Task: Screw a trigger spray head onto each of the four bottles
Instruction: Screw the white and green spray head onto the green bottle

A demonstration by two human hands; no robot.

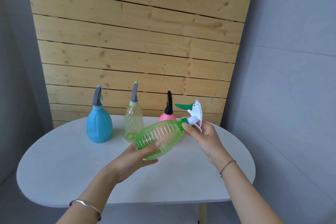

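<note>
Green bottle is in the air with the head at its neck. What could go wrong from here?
1. The green bottle is held tilted off the table, so the spray head in the right hand may thread on crooked.
2. The left hand grips only its ribbed base; it might twist or slip.
3. The pink bottle stands just behind and may get knocked.

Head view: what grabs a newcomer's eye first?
The ribbed translucent green bottle, tilted above the white oval table: the left hand grips its body, the right hand pinches its white-and-green trigger spray head. Behind stand an opaque blue bottle, a clear yellowish bottle and a pink bottle, heads already on.
</note>
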